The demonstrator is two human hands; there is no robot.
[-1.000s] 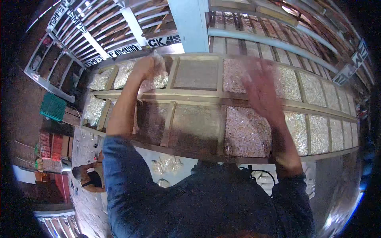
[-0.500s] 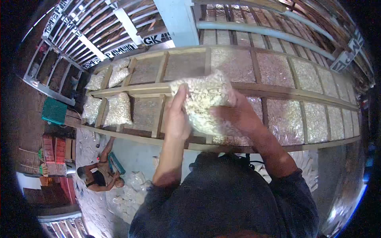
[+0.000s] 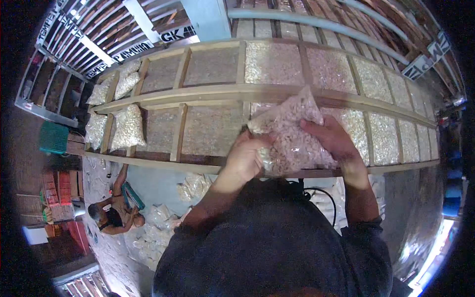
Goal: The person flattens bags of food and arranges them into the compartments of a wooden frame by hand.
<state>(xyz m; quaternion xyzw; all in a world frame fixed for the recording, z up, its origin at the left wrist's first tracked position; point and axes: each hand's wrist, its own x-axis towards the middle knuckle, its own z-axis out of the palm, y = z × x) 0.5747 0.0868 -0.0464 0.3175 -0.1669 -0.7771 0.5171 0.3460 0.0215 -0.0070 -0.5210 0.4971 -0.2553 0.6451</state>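
A clear plastic bag of pale beans (image 3: 292, 136) is held up over the near row of a wooden divided rack (image 3: 217, 91). My left hand (image 3: 246, 157) grips its left side, with the fingers curled in. On the right side, my right hand (image 3: 332, 138) holds the bag with its thumb across the front. Flat bean-filled bags (image 3: 330, 69) lie in the compartments to the right. At the rack's left end, plump bags (image 3: 127, 127) rest over the dividers. Between them, several compartments (image 3: 210, 129) show bare bottoms.
A person (image 3: 113, 215) sits on the floor at lower left, near a heap of filled bags (image 3: 153, 237). A green crate (image 3: 54, 137) stands beyond the rack's left end. Slatted shelving and a pale blue post (image 3: 208, 20) rise behind the rack.
Both hands moved from the upper rack compartments to the bag, which has since shifted right and lower and turned in them. The view has shifted, so the rack sits higher in the picture.
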